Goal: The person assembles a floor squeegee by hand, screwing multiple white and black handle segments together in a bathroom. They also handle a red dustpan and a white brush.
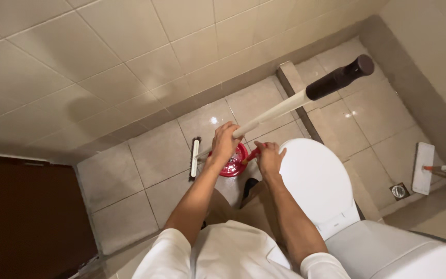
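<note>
The left hand [224, 142] has its grip wrapped around the pale handle [274, 111] of a floor brush, partway down the shaft. The handle slants up to the far right and ends in a dark brown cap [340, 77]. The brush head [195, 158] rests on the tiled floor [125, 175], just left of the left hand. The right hand [268, 157] has its grip closed on a thin red handle [252, 155] that leads down to a red bucket [235, 163] standing on the floor between the two hands, partly hidden by them. Just right of the right hand is a white toilet [316, 181] with its lid down. Far to the right, a white flat mop head [422, 168] lies on the floor beside a small floor drain [399, 191]. A dark brown door [27, 217] stands at the near left.
</note>
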